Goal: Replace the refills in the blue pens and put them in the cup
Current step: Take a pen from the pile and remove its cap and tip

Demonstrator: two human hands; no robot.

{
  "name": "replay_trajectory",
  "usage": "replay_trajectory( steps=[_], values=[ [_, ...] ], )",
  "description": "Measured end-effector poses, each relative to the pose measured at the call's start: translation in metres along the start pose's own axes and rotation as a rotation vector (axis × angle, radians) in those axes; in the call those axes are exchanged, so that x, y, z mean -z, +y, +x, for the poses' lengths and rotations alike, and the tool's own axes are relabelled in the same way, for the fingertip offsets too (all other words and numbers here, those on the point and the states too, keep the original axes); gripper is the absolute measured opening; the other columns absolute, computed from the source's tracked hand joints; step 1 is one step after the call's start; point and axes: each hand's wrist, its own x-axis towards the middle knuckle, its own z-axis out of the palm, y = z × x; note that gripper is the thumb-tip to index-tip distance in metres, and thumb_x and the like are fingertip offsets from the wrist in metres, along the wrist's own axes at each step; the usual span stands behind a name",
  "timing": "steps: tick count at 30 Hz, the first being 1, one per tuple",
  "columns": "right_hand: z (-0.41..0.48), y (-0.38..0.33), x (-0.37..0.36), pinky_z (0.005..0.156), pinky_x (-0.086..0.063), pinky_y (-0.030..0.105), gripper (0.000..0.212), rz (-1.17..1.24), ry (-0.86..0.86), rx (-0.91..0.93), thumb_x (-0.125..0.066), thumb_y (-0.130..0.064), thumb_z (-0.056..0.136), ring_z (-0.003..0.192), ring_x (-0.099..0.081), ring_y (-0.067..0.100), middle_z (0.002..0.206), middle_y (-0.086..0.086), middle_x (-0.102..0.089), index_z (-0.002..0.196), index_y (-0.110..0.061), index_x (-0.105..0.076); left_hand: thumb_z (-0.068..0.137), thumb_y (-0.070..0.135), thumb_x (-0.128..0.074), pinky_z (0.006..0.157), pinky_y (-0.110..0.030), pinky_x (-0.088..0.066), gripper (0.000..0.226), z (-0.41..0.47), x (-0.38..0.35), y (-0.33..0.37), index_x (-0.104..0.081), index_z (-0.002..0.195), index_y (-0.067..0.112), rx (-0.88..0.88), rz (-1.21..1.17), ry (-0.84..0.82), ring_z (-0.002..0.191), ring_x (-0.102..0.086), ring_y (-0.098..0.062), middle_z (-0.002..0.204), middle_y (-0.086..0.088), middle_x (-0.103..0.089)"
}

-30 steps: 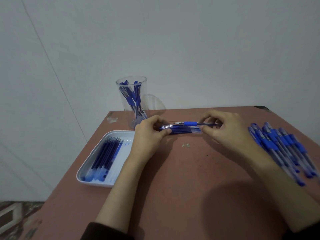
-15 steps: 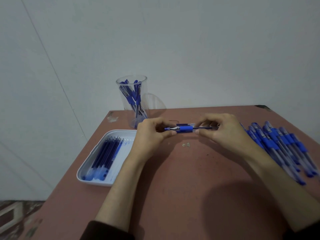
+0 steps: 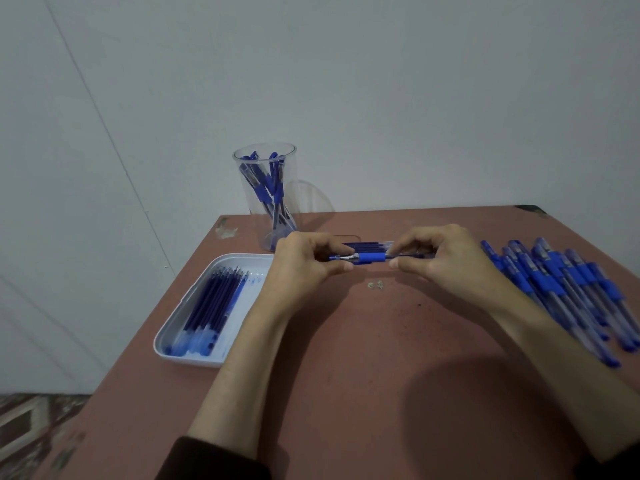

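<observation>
Both the left hand (image 3: 304, 263) and the right hand (image 3: 448, 263) pinch one blue plastic pen (image 3: 372, 258) at its ends, likely twisting it shut; next it should go in the clear plastic cup (image 3: 265, 202).

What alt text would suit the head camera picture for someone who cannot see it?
The left hand and right hand hold a blue pen level over a reddish table. Behind stands a clear cup of pens; a white tray of refills lies left, loose pens right.
</observation>
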Motion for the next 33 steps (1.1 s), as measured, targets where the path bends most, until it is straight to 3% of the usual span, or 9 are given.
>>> replay_trajectory(
  steps=[4,7,9,14,17,19,23,28,33],
  values=[
    [0.000,-0.001,-0.003,0.056,-0.040,0.012,0.014,0.185,0.007,-0.044,-0.075,-0.016,0.077,0.058,-0.053,0.001,0.068,-0.007,-0.068,0.076,-0.029,-0.072,0.075,0.006,-0.077,0.068,-0.009,-0.046,0.018,0.000,0.005,0.006,-0.074,0.090,0.015,0.029,-0.159,0.037,0.068,-0.061,0.003,0.078,0.008,-0.071],
    [-0.001,-0.007,-0.011,0.055,-0.041,0.015,0.012,0.426,-0.007,-0.050,-0.070,-0.011,0.082,0.057,-0.052,0.005,0.065,0.000,-0.063,0.081,-0.022,-0.070,0.082,0.001,-0.069,0.077,-0.022,-0.055,0.022,-0.007,0.005,0.016,-0.069,0.101,0.011,0.046,-0.551,0.092,0.079,-0.069,-0.012,0.082,-0.003,-0.073],
    [-0.003,-0.011,-0.018,0.061,-0.045,0.020,0.013,0.467,-0.026,-0.033,-0.068,-0.012,0.084,0.063,-0.055,0.009,0.072,0.003,-0.064,0.090,-0.023,-0.068,0.084,-0.001,-0.065,0.077,-0.028,-0.057,0.021,-0.012,0.005,0.023,-0.066,0.102,0.009,0.064,-0.692,0.171,0.080,-0.070,-0.019,0.083,-0.008,-0.072],
    [-0.002,-0.006,-0.025,0.075,-0.046,0.011,0.047,0.321,0.009,-0.035,-0.071,-0.025,0.083,0.086,-0.058,0.009,0.101,-0.008,-0.062,0.123,-0.039,-0.051,0.088,0.000,-0.062,0.073,-0.031,-0.058,0.020,0.003,0.052,0.045,-0.063,0.102,0.015,-0.121,-0.623,0.548,0.082,-0.068,-0.025,0.091,-0.013,-0.062],
    [0.000,-0.001,-0.028,0.073,-0.045,0.011,0.050,0.305,-0.001,-0.037,-0.071,-0.026,0.082,0.083,-0.058,0.010,0.102,-0.005,-0.061,0.125,-0.037,-0.050,0.089,0.006,-0.060,0.072,-0.030,-0.057,0.019,0.022,0.094,0.068,-0.059,0.105,0.016,-0.380,-0.405,0.759,0.088,-0.067,-0.024,0.094,-0.008,-0.060],
    [-0.001,0.000,-0.030,0.071,-0.045,0.011,0.052,0.308,-0.020,-0.023,-0.072,-0.024,0.081,0.078,-0.057,0.008,0.098,-0.003,-0.061,0.125,-0.037,-0.049,0.088,0.009,-0.058,0.072,-0.031,-0.057,0.019,0.037,0.110,0.077,-0.059,0.106,0.016,-0.449,-0.211,0.810,0.083,-0.067,-0.015,0.092,0.000,-0.061],
    [0.000,0.002,-0.030,0.072,-0.044,0.011,0.052,0.265,-0.051,-0.025,-0.072,-0.028,0.080,0.080,-0.057,0.006,0.095,-0.005,-0.061,0.122,-0.044,-0.047,0.088,0.007,-0.057,0.074,-0.033,-0.056,0.025,0.066,0.115,0.067,-0.062,0.113,0.011,-0.373,0.116,0.705,0.070,-0.059,0.003,0.087,0.006,-0.060],
    [0.001,0.003,-0.031,0.071,-0.043,0.011,0.056,0.274,-0.036,-0.025,-0.072,-0.027,0.080,0.072,-0.057,-0.001,0.091,-0.004,-0.063,0.126,-0.042,-0.044,0.091,0.007,-0.058,0.076,-0.032,-0.053,0.035,0.077,0.107,0.042,-0.055,0.124,0.016,-0.207,0.261,0.523,0.079,-0.064,-0.020,0.090,-0.006,-0.063],
    [-0.001,0.003,-0.031,0.069,-0.043,0.008,0.058,0.268,-0.049,-0.012,-0.071,-0.025,0.082,0.068,-0.060,-0.003,0.090,-0.002,-0.064,0.130,-0.039,-0.042,0.090,0.012,-0.061,0.079,-0.031,-0.052,0.016,0.088,0.106,0.031,-0.068,0.103,0.007,-0.061,0.501,0.347,0.084,-0.066,-0.026,0.090,-0.012,-0.071]
  ],
)
